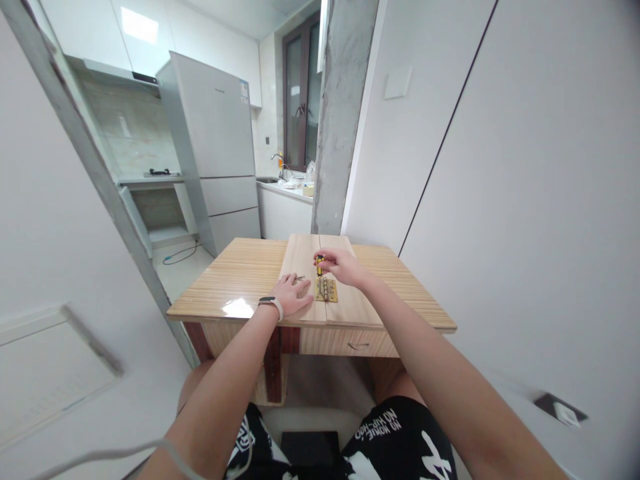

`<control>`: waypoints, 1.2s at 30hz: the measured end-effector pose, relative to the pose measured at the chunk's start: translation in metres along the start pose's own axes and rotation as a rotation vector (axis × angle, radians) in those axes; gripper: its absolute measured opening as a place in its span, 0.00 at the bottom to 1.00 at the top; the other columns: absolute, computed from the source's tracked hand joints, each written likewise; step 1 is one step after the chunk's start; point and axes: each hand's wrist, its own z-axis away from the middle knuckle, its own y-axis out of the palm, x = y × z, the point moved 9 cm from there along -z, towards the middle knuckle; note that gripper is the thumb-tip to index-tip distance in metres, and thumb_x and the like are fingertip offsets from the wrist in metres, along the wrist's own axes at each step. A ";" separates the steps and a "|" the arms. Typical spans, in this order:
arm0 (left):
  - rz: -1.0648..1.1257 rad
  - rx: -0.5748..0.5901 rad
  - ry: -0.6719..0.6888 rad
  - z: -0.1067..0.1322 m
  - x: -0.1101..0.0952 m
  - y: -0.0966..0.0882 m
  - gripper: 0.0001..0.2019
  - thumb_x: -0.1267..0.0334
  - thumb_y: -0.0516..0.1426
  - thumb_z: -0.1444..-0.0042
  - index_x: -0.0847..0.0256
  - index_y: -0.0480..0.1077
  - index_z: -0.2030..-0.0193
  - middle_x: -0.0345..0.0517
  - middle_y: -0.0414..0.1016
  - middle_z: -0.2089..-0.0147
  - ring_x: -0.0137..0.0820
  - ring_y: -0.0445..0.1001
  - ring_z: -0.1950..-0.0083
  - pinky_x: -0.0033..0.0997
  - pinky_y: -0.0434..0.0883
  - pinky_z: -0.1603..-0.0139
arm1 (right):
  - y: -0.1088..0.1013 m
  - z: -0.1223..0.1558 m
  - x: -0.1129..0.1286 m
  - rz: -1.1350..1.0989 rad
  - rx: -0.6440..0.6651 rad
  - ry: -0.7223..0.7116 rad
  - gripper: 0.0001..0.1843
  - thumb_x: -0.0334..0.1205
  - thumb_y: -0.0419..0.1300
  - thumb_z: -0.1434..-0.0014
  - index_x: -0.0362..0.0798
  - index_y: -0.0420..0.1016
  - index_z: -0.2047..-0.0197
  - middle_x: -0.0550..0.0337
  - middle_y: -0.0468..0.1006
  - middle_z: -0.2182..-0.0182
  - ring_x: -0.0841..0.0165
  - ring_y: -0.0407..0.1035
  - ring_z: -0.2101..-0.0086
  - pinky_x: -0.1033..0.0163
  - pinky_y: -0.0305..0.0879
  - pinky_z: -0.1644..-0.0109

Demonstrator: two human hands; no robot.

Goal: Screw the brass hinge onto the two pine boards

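Observation:
Two pale wooden boards point(300, 267) lie side by side on a small wooden table point(240, 273). A brass hinge point(326, 291) sits across the seam between them. My right hand point(340, 265) is closed around a small yellow-and-black screwdriver point(319, 264), held upright with its tip at the hinge. My left hand point(293, 293) rests flat on the left board, fingers spread, beside the hinge. A watch point(271, 305) is on my left wrist. A small screw or two seem to lie by my left fingertips; too small to be sure.
A white wall panel point(500, 167) stands close on the right and a concrete pillar point(343, 113) behind the table. A fridge point(215, 147) and kitchen counter point(285, 193) are beyond. My knees in black shorts point(385, 440) are under the table's front edge.

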 end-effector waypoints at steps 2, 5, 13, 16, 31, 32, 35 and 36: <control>-0.004 0.004 0.000 0.000 0.000 0.000 0.35 0.31 0.50 0.38 0.42 0.64 0.29 0.48 0.62 0.28 0.50 0.54 0.27 0.53 0.54 0.27 | -0.002 0.002 0.001 0.049 -0.040 -0.004 0.13 0.35 0.60 0.38 0.50 0.78 0.50 0.59 0.83 0.62 0.69 0.76 0.66 0.64 0.71 0.58; -0.015 0.003 -0.003 0.000 -0.001 -0.001 0.35 0.31 0.49 0.38 0.42 0.64 0.30 0.49 0.61 0.28 0.50 0.54 0.27 0.53 0.53 0.27 | -0.002 0.006 0.010 0.160 -0.086 -0.027 0.14 0.34 0.59 0.37 0.51 0.78 0.49 0.60 0.84 0.63 0.70 0.75 0.66 0.65 0.69 0.57; 0.003 0.013 0.002 0.000 -0.002 -0.003 0.34 0.31 0.50 0.38 0.42 0.65 0.30 0.50 0.62 0.28 0.51 0.54 0.27 0.54 0.53 0.27 | 0.000 0.020 0.030 0.423 -0.266 0.015 0.13 0.34 0.60 0.36 0.49 0.79 0.49 0.56 0.84 0.62 0.66 0.77 0.64 0.64 0.66 0.56; 0.004 0.017 0.001 0.000 -0.002 -0.003 0.35 0.31 0.50 0.38 0.43 0.65 0.30 0.50 0.62 0.29 0.51 0.54 0.27 0.53 0.53 0.27 | 0.004 0.027 0.035 0.501 -0.355 0.062 0.13 0.36 0.59 0.34 0.49 0.79 0.48 0.53 0.84 0.62 0.64 0.77 0.63 0.63 0.66 0.56; -0.001 0.026 0.003 0.000 -0.004 -0.004 0.34 0.32 0.51 0.38 0.43 0.66 0.30 0.50 0.63 0.29 0.50 0.55 0.27 0.53 0.54 0.27 | 0.015 0.003 0.022 -0.094 0.194 0.056 0.17 0.37 0.60 0.38 0.48 0.79 0.47 0.55 0.83 0.57 0.71 0.74 0.68 0.65 0.70 0.63; -0.002 0.026 0.002 0.001 -0.004 -0.004 0.34 0.32 0.51 0.38 0.44 0.66 0.31 0.49 0.63 0.29 0.50 0.55 0.27 0.53 0.53 0.27 | 0.013 0.003 0.023 -0.057 0.190 0.048 0.15 0.37 0.60 0.38 0.48 0.80 0.49 0.56 0.83 0.58 0.71 0.74 0.68 0.65 0.70 0.62; -0.005 0.017 0.004 0.001 -0.004 -0.004 0.34 0.31 0.50 0.38 0.43 0.65 0.30 0.50 0.62 0.29 0.50 0.55 0.27 0.53 0.54 0.27 | 0.003 0.003 0.030 0.126 0.080 -0.014 0.12 0.33 0.60 0.39 0.49 0.82 0.55 0.60 0.83 0.63 0.71 0.74 0.67 0.65 0.68 0.59; -0.004 0.016 0.005 0.001 -0.003 -0.003 0.34 0.31 0.50 0.38 0.43 0.65 0.30 0.50 0.62 0.29 0.50 0.55 0.27 0.53 0.54 0.27 | 0.000 0.004 0.033 0.183 0.030 -0.030 0.11 0.32 0.60 0.39 0.49 0.82 0.56 0.60 0.83 0.64 0.71 0.73 0.67 0.65 0.67 0.58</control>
